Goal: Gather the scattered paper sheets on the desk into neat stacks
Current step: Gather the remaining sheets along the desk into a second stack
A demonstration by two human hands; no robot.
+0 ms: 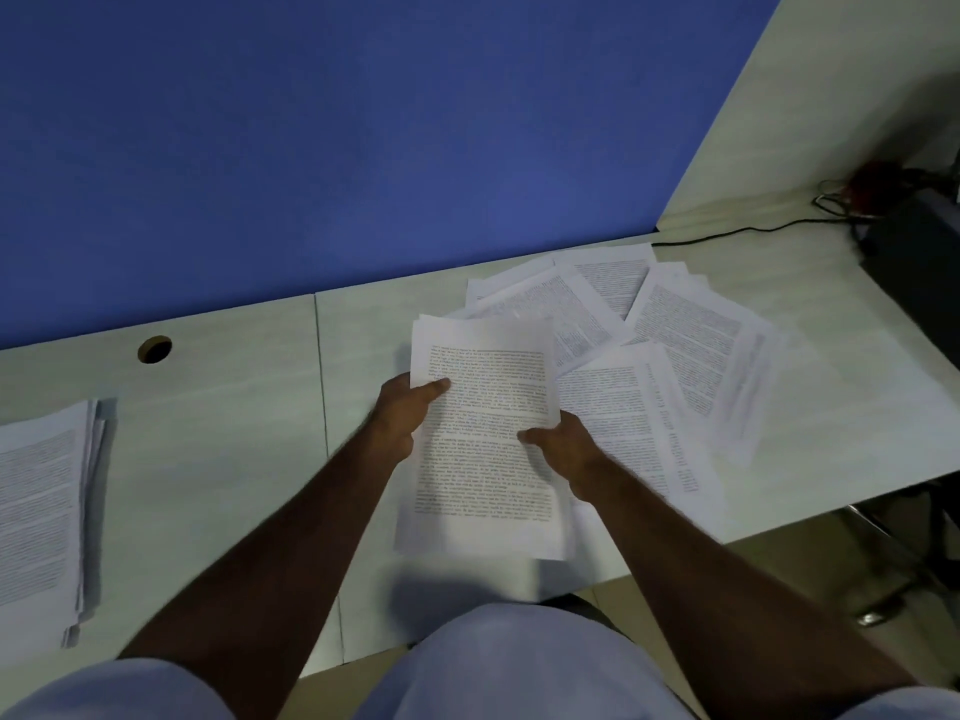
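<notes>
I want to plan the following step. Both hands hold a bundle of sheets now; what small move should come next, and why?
Probably carry the bundle, held by the left hand and right hand, left to the stack and lay it on top. That stack already looks tidy, while loose sheets still lie fanned out on the desk.

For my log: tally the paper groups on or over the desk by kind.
Held bundle, gripped by left hand and right hand: 1
Neat stack: 1
Scattered pile: 1
Total: 3
</notes>
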